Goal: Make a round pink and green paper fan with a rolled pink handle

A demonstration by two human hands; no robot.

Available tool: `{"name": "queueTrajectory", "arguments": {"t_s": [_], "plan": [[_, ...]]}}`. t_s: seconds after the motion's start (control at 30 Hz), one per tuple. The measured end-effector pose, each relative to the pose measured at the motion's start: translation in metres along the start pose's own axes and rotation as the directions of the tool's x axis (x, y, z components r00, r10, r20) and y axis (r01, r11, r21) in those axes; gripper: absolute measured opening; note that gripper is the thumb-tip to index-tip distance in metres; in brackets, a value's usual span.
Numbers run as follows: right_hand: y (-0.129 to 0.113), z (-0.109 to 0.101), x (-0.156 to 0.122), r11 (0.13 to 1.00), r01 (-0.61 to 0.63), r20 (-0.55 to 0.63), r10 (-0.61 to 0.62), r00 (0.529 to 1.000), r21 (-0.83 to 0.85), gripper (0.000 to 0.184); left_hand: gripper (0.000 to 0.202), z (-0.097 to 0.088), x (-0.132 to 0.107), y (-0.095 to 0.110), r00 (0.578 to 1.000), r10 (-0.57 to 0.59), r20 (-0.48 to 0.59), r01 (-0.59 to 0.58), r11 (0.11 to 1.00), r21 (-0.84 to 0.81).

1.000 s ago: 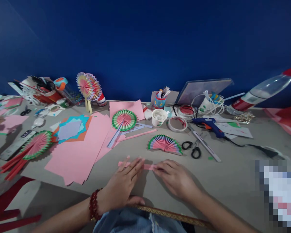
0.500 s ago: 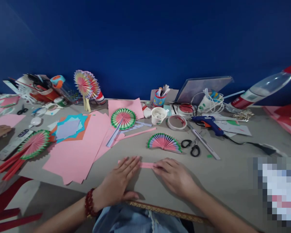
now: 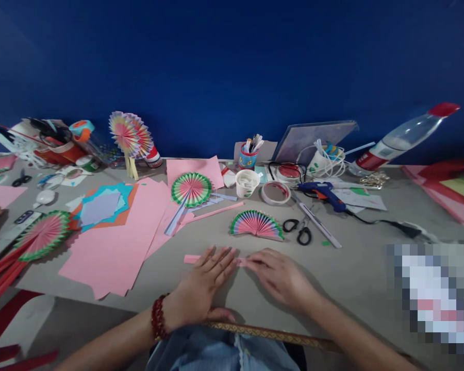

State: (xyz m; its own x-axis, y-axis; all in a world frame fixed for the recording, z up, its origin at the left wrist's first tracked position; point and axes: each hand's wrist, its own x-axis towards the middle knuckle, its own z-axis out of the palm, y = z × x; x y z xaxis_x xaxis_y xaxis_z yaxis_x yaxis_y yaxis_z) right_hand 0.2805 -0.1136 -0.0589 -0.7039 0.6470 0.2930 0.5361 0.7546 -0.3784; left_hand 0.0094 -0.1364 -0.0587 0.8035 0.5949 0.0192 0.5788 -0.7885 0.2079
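a blue wall [image 3: 232,77] backs the grey surface [image 3: 158,273], where the pink paper strip [image 3: 191,258] lies close in front of you — nearer than the half-round paper fan [image 3: 257,225] with the black-handled scissors [image 3: 305,228] just beside it. your left hand [image 3: 201,288] presses flat across the strip, its fingers straight and a little apart, while your right hand [image 3: 284,278] has its fingers drawn narrow, pinching the strip's right end.
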Motion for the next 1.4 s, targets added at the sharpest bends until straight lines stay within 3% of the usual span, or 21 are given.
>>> {"name": "queueTrajectory", "arguments": {"t_s": [0.13,0.53,0.77,0.97,1.13,1.4], "plan": [[0.005,-0.016,-0.015,0.993,-0.114,-0.095,0.117,0.989,0.035,0.04,0.102,-0.001,-0.002,-0.001,1.0,0.003,-0.004,-0.003,1.0,0.018],[-0.01,-0.007,-0.012,0.984,-0.015,0.013,0.018,1.0,-0.18,0.033,0.097,-0.005,-0.001,0.003,1.0,-0.011,0.001,0.011,1.0,0.025],[-0.005,-0.002,-0.024,0.98,-0.083,0.015,0.087,0.996,-0.181,0.032,0.097,-0.004,-0.001,0.004,1.0,-0.009,0.009,0.009,1.0,0.006],[-0.003,-0.01,-0.02,0.974,-0.16,0.033,0.168,0.985,-0.161,0.028,0.095,-0.005,-0.001,0.003,1.0,-0.011,0.019,0.011,1.0,-0.001],[0.003,-0.015,-0.027,0.983,-0.114,0.079,0.126,0.989,-0.141,0.031,0.096,-0.004,-0.001,0.003,1.0,-0.009,0.016,0.009,1.0,-0.01],[0.011,-0.021,-0.053,0.973,-0.151,-0.102,0.135,0.986,-0.172,0.027,0.096,-0.004,-0.002,0.003,1.0,-0.005,-0.008,0.005,1.0,-0.005]]}}
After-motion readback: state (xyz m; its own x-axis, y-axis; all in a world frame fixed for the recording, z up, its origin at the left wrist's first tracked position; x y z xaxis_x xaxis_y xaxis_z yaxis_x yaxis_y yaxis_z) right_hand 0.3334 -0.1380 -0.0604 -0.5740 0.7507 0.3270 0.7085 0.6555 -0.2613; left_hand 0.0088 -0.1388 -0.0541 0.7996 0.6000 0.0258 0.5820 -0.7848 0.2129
